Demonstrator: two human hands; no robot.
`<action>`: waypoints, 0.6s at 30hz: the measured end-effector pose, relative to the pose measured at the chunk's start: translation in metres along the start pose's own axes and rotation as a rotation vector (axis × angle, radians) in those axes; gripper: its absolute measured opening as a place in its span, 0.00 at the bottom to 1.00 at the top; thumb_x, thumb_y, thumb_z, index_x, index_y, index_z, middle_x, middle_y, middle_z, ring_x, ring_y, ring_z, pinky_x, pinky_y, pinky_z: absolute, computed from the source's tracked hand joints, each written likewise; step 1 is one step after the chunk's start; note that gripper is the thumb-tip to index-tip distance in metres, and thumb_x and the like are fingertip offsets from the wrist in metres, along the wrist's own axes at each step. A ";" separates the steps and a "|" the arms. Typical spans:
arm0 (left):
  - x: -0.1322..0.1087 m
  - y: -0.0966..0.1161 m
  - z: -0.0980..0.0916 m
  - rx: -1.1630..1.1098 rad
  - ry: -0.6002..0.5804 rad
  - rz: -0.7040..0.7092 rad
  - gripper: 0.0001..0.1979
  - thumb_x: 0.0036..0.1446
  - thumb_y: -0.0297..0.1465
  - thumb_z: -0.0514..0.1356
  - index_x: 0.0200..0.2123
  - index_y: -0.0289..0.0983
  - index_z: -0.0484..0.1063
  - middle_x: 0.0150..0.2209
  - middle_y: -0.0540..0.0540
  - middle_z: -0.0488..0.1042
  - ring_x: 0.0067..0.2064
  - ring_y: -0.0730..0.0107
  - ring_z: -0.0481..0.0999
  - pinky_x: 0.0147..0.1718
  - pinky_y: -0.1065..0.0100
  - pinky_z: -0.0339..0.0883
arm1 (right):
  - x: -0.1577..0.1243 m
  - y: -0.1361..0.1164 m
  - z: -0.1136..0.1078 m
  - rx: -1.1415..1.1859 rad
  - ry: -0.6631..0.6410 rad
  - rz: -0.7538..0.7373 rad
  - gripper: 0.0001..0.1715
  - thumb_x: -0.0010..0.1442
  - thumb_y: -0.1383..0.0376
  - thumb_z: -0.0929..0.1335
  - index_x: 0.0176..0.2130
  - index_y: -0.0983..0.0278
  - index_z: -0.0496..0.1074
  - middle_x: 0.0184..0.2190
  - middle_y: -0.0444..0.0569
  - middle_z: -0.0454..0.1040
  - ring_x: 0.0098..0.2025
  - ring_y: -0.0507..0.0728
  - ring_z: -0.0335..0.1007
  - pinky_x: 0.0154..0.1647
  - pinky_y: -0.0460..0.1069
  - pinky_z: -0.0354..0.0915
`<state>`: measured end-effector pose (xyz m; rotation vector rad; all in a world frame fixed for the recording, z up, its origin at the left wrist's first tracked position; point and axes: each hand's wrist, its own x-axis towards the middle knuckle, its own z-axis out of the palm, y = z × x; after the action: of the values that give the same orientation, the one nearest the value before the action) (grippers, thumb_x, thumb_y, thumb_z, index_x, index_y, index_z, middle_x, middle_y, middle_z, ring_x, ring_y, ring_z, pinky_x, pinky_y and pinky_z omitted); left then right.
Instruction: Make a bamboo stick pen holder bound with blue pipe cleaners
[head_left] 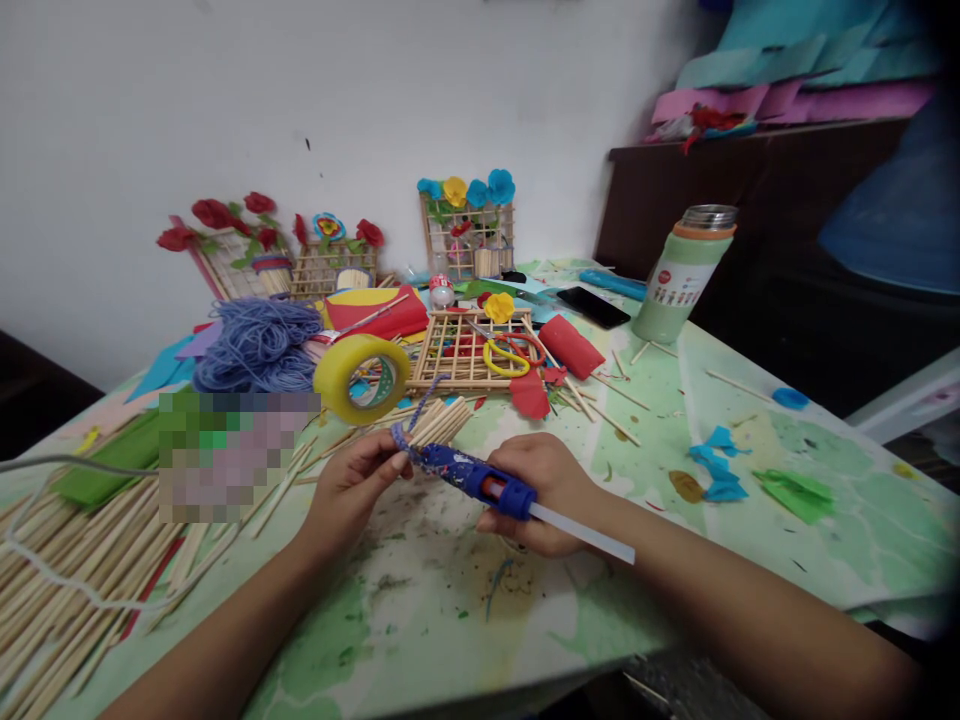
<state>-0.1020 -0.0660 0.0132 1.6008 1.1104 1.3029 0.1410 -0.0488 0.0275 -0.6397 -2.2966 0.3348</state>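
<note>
My right hand (544, 490) is wrapped round a blue glue gun (457, 470), with a translucent glue stick (585, 533) poking out of its back end. The gun's nozzle points left, toward the fingers of my left hand (356, 485). Those fingers are pinched on a bundle of short wooden sticks (442, 422), which has blue yarn (401, 436) round its near end. A loose tail of the yarn rises above the bundle. The nozzle tip is hidden at the yarn and fingertips.
Yellow tape (330, 380), blue yarn (259, 345) and a stick lattice (431, 350) with scissors (506, 358) lie beyond my hands. Long sticks (67, 590) and a white cable (52, 575) are at left. A green bottle (675, 285) and phone (594, 307) stand or lie at back right.
</note>
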 end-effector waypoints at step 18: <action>0.000 -0.003 -0.004 0.141 -0.027 0.047 0.06 0.57 0.32 0.60 0.34 0.37 0.75 0.33 0.46 0.72 0.34 0.69 0.70 0.34 0.69 0.64 | 0.000 -0.001 -0.001 -0.055 -0.053 0.022 0.31 0.57 0.41 0.58 0.22 0.63 0.64 0.17 0.45 0.63 0.21 0.51 0.56 0.24 0.47 0.50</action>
<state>-0.1061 -0.0646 0.0116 1.7524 1.1767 1.2526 0.1415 -0.0491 0.0288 -0.6916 -2.3577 0.3032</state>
